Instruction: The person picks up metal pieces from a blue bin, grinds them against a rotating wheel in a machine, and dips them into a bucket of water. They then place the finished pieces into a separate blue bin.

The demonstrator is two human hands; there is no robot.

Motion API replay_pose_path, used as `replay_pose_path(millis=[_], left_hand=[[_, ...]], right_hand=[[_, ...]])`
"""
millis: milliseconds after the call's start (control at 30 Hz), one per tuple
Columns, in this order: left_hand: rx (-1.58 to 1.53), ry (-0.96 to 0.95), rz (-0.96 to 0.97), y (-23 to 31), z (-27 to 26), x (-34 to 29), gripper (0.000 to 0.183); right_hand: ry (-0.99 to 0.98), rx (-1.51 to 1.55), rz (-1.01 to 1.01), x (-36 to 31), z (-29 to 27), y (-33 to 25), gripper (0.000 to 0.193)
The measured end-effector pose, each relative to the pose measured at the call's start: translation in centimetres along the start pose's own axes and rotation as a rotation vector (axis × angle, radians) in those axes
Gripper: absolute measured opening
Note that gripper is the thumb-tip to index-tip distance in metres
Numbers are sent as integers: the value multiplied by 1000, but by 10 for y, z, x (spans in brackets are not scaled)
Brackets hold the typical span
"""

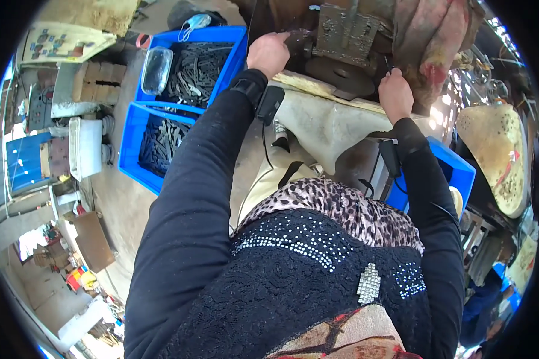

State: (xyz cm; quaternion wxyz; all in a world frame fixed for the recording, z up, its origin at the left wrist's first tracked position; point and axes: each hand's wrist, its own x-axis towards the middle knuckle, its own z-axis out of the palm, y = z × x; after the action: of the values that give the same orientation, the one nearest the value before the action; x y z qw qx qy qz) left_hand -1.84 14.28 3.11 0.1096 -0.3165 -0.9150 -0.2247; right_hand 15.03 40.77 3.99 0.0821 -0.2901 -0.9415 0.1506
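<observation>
My left hand (268,55) is closed at the left end of a wooden ledge, its fingertips toward a dirty brown machine. What those fingers hold, if anything, I cannot make out. On the right, my right hand (396,96) is closed too, and a thin dark piece sticks up from its fingers; its kind is unclear. Between the hands lies a dark round disc (341,73) with a hole in its middle. Behind it stands a grimy metal block (345,37). A pale sheet (323,116) hangs from the wooden ledge (317,87) toward my lap.
Two blue crates (139,113) at left hold many dark strips; a clear plastic tub (157,70) and a face mask (195,24) rest on the farther one. Another blue crate (455,164) stands at right. Stained cloth (428,42) hangs beside my right hand. A cable (265,146) runs below my left wrist.
</observation>
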Motion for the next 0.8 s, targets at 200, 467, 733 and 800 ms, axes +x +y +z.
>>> replay_pose_path(millis=[200, 467, 733, 800], left_hand=[[-37, -26, -11, -3, 5, 0, 31], [-121, -118, -82, -11, 15, 7, 30], [-116, -175, -42, -30, 23, 6, 35], [-116, -188, -39, -31, 23, 5, 36]], right_hand=[[39, 46, 32, 1, 1, 3, 20], [166, 102, 27, -3, -1, 3, 17], [222, 120, -19, -7, 6, 4, 15], [227, 119, -25, -9, 6, 5, 14]])
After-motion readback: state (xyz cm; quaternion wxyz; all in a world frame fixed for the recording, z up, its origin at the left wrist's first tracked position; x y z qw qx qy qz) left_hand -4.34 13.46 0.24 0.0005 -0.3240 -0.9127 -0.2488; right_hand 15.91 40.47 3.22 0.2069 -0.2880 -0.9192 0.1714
